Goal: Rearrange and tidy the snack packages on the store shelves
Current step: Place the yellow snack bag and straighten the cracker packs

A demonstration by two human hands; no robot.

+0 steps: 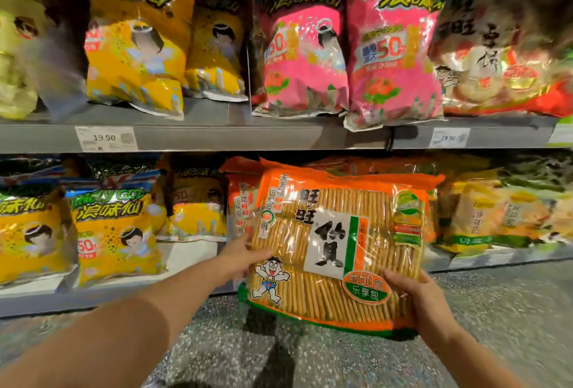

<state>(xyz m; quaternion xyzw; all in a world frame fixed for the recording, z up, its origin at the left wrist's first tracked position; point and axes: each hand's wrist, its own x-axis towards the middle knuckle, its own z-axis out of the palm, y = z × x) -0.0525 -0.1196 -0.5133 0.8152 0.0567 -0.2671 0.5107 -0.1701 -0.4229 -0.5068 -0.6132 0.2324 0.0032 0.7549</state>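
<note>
A large orange rice-cracker package [335, 248] with a cartoon boy and black characters hangs upright in front of the lower shelf [192, 251], held with both hands. My left hand [242, 259] grips its left edge. My right hand [424, 297] grips its lower right corner. Its bottom edge sticks out past the shelf front, over the floor. More orange packages of the same kind [238, 201] stand right behind it on the lower shelf.
The upper shelf [217, 136] carries yellow bags [136, 55], pink bags [393, 55] and a red-white pack [502, 59]. Yellow bags [114, 232] fill the lower shelf's left side, pale yellow packs [496, 217] its right. Speckled floor [310, 356] lies below.
</note>
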